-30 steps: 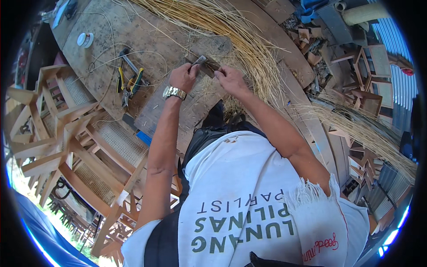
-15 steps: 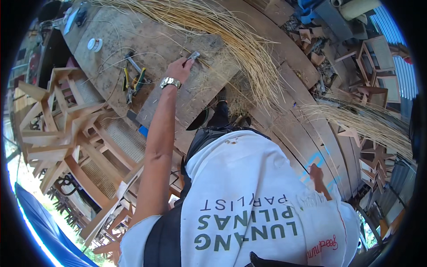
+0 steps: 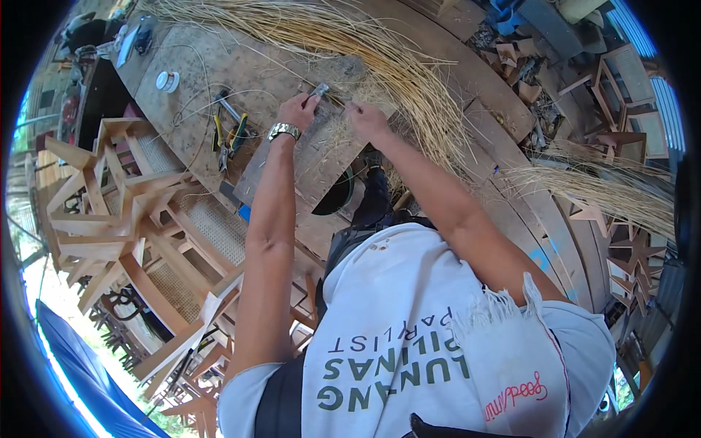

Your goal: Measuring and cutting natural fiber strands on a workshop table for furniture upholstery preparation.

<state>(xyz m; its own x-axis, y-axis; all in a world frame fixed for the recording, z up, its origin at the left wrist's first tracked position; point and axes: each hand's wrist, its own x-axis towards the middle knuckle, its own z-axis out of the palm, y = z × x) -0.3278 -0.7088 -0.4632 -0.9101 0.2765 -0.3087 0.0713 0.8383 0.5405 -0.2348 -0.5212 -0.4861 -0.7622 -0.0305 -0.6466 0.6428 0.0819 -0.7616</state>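
My left hand (image 3: pixel 296 112), with a metal watch on the wrist, presses a small grey metal piece (image 3: pixel 320 89) down near the front of the wooden work board (image 3: pixel 263 175). Just to its right, my right hand (image 3: pixel 369 123) has its fingers pinched together on what looks like a thin cane strand (image 3: pixel 337 99). This strand runs toward the metal piece; its end in my fingers is too small to make out. Fine shavings lie around and under both hands. A big bundle of long cane strands (image 3: pixel 409 87) curves along the far and right sides.
Pliers with yellow handles (image 3: pixel 237 135) and a hammer (image 3: pixel 228 106) lie left of my hands. A white round tub (image 3: pixel 168 81) sits farther left. Wooden chair frames with woven cane panels (image 3: pixel 161 233) crowd the left. Another cane bundle (image 3: pixel 591 186) lies at the right, near wood scraps.
My right hand has come from low on the right side up to the board, close beside my left hand. My left hand stays on the metal piece; the view has shifted slightly.
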